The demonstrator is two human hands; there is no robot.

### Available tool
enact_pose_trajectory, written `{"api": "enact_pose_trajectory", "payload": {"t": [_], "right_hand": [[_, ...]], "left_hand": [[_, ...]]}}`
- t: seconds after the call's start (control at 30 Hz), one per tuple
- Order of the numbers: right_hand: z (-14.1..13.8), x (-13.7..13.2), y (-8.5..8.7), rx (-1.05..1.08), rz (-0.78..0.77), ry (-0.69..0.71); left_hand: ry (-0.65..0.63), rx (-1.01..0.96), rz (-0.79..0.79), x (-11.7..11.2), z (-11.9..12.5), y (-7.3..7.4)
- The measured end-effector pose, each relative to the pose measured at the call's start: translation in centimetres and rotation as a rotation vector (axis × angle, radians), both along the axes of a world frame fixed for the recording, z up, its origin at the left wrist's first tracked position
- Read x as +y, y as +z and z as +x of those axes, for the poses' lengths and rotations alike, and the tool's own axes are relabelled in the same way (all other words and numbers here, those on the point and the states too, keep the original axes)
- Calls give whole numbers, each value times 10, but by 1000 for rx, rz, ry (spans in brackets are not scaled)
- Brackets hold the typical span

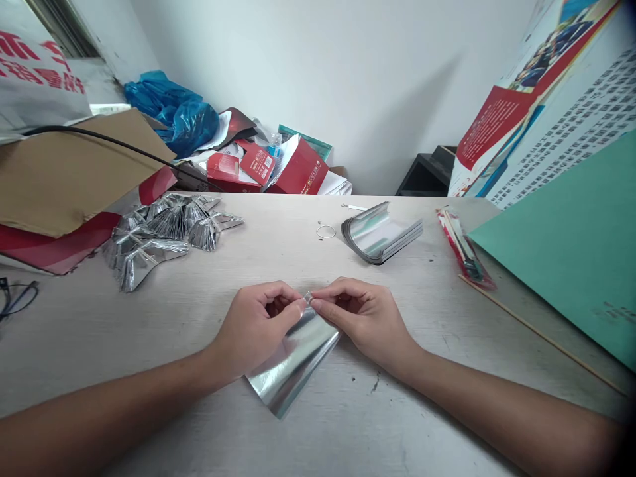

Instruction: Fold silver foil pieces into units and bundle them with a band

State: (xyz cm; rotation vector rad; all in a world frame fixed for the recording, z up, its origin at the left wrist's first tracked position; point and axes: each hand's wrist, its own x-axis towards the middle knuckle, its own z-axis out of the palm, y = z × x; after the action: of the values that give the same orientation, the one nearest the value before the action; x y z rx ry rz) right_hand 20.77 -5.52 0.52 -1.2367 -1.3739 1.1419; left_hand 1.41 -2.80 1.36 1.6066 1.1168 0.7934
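Note:
A sheet of shiny silver foil (293,361) lies slantwise on the table, its far corner pinched up between my hands. My left hand (261,324) grips that corner between thumb and forefinger from the left. From the right, my right hand (365,318) pinches the same small folded corner, its fingertips almost touching the left ones. Beyond my hands sits a curled stack of silver foil sheets (380,235), and beside it a thin white ring (326,231). Several pleated, tied silver foil pieces (173,228) are heaped at the far left.
A cardboard box flap (84,172) borders the left side, with a blue plastic bag (171,109) behind. At right are a red-and-clear packet (464,248), a thin wooden stick (541,334) and a large green board (571,232). A black cord (17,298) lies at the left edge.

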Motion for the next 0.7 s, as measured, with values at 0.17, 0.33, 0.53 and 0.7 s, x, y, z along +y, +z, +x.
{"api": "enact_pose_trajectory", "payload": {"t": [0.17,0.33,0.53,0.7], "right_hand": [[0,0,0,-24,22,-10],[0,-1,1,13,0,5],[0,-1,1,43,-20,8],[0,0,-1,105,-31,37]], "left_hand": [[-12,55,11,0,-1,2],[-22,69,38,0,1,4],[-50,61,3,-1,0,2],[-120,-50,-104,0,-1,-3]]}}
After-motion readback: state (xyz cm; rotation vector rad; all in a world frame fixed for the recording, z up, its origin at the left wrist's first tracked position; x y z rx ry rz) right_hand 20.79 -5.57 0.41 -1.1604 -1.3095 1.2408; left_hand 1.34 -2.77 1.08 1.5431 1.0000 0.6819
